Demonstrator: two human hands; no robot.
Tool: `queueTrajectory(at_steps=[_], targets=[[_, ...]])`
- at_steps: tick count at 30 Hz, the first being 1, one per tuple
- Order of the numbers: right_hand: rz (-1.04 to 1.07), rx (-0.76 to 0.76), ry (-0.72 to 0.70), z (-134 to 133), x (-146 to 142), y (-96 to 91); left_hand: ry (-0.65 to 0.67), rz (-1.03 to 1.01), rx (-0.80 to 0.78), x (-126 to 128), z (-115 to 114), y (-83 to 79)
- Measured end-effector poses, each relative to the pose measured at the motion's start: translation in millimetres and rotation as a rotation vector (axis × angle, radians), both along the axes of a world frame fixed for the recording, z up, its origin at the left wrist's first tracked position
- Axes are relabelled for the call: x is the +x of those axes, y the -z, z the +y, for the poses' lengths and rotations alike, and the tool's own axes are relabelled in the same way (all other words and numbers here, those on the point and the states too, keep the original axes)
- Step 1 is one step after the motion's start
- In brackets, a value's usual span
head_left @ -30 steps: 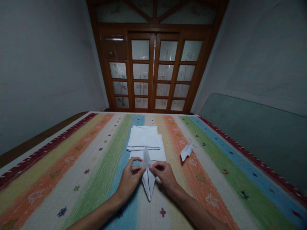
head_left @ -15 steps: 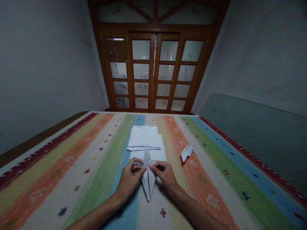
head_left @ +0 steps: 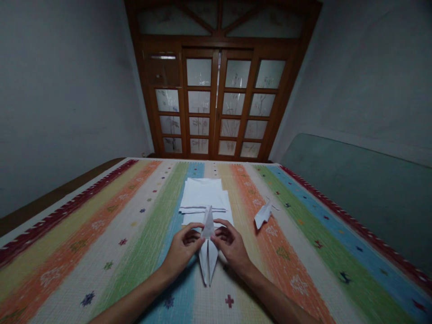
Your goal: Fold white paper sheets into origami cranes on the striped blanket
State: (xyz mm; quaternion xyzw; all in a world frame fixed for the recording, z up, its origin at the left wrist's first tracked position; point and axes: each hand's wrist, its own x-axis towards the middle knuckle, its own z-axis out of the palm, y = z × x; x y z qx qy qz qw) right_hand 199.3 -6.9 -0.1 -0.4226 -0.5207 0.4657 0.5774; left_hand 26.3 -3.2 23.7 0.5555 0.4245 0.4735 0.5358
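A long, narrow piece of folded white paper point(head_left: 208, 258) points away from me, its two lower points spread slightly apart with a slit between them. My left hand point(head_left: 184, 245) pinches its left edge near the middle, thumb and index finger closed on it. On the opposite edge my right hand point(head_left: 232, 243) grips it the same way, the thumb close to the other thumb. The upper tip of the folded paper reaches over the near edge of a stack of white paper sheets point(head_left: 202, 191).
To the right lies a folded white paper crane point(head_left: 263, 214). A striped, patterned tablecloth point(head_left: 135, 252) covers the table. Beyond its far edge stand wooden doors with glass panes point(head_left: 216, 103). A pale green chair back or panel point(head_left: 354, 189) rises along the right side.
The lower points of the folded paper have parted a little. My index fingers have shifted up along its edges, and the upper tip has tilted slightly right.
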Motion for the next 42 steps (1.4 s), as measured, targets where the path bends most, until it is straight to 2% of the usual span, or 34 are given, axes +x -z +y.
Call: queueTrajectory(at_steps=[5, 11, 16, 23, 29, 31, 36, 42], targets=[[-0.061, 0.07, -0.057, -1.9, 1.2, -1.7, 0.018, 0.007, 0.056, -2.8, 2.8, 3.4], [-0.019, 0.123, -0.075, -2.9, 1.8, -3.6, 0.059, 0.015, 0.143, -2.5, 0.1, 3.3], [-0.043, 0.166, -0.072, -5.0, 2.0, -4.7, 0.057, 0.12, 0.284, -2.6, -7.3, -0.8], [-0.107, 0.27, -0.026, -7.8, 1.8, -9.3, -0.026, 0.256, 0.522, -6.9, -11.5, 6.1], [-0.271, 0.561, 0.057, -11.7, 4.5, -7.1, -0.016, 0.253, 0.891, -7.8, -12.5, 2.2], [-0.316, 0.66, 0.054, -13.0, 5.4, -7.9, -0.007, 0.253, 0.967, -8.2, -12.5, 0.4], [-0.374, 0.753, 0.029, -15.4, 5.5, -13.7, -0.026, 0.278, 1.033, -10.3, -12.3, -2.4], [-0.359, 0.683, 0.061, -17.5, 4.8, -15.7, -0.05, 0.256, 1.02, -10.3, -12.6, -2.3]])
